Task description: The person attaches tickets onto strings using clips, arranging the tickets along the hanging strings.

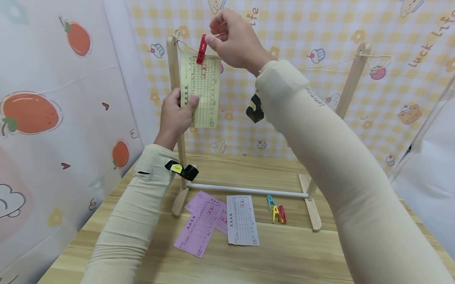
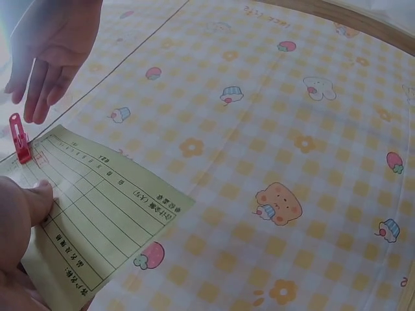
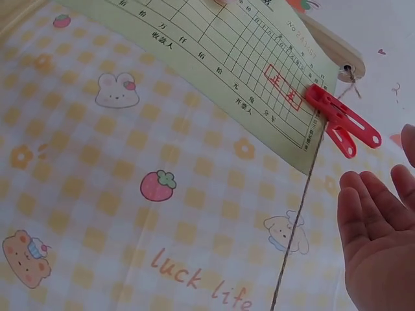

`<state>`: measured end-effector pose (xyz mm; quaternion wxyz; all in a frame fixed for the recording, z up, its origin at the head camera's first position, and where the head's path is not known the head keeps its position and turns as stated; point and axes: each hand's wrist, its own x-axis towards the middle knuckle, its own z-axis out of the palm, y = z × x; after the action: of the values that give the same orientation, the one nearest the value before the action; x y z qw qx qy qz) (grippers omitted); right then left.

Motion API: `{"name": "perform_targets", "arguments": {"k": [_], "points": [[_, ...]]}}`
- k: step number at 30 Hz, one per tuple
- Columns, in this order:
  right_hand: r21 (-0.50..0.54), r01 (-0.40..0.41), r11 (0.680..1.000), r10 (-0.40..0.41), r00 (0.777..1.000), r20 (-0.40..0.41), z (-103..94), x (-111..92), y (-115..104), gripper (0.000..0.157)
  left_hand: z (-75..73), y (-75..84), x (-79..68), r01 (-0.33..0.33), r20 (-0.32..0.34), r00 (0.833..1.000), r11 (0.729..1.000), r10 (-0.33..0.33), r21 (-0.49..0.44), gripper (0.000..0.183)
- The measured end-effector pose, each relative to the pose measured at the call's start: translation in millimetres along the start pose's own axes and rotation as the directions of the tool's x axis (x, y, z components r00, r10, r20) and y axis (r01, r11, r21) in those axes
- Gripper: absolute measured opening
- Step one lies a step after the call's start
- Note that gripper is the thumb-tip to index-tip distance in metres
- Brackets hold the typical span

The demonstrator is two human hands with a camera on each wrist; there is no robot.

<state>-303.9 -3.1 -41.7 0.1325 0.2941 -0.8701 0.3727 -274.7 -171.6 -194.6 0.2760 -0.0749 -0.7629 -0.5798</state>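
Observation:
My left hand (image 1: pixel 177 117) pinches the lower left part of a pale yellow receipt slip (image 1: pixel 208 95), thumb across its front. A red clothespin (image 3: pixel 337 116) grips the slip's upper edge at the string (image 3: pixel 293 233). Just beside the clothespin is my right hand (image 3: pixel 382 240); in the right wrist view its fingers are apart from the clip and hold nothing. The left wrist view shows the slip (image 2: pixel 110 207) tilted, with the left thumb on it. The string runs between two wooden posts.
Two overlapping pink slips (image 1: pixel 199 231) and a white slip (image 1: pixel 242 222) lie on the wooden table (image 1: pixel 283 261). Several clothespins (image 1: pixel 275 210) lie to their right. The rack has a left post (image 1: pixel 173 65), a right post (image 1: pixel 351 81) and a white crossbar (image 1: pixel 248 190).

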Motion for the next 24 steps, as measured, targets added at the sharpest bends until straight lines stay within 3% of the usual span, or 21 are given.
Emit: {"name": "perform_targets", "arguments": {"k": [18, 24], "points": [[0.003, -0.024, 1.0, 0.024, 0.998, -0.063, -30.2, -33.9, 37.7, 0.038, 8.7, -4.0, 0.4, 0.015, 0.017, 1.0, 1.0, -0.016, 0.025, 0.031], [0.061, -0.001, 0.998, 0.009, 0.992, -0.122, -40.8, -50.7, 47.9, 0.035, 8.0, -6.2, -3.3, 0.017, 0.012, 1.0, 1.0, -0.018, 0.024, 0.029]]}}
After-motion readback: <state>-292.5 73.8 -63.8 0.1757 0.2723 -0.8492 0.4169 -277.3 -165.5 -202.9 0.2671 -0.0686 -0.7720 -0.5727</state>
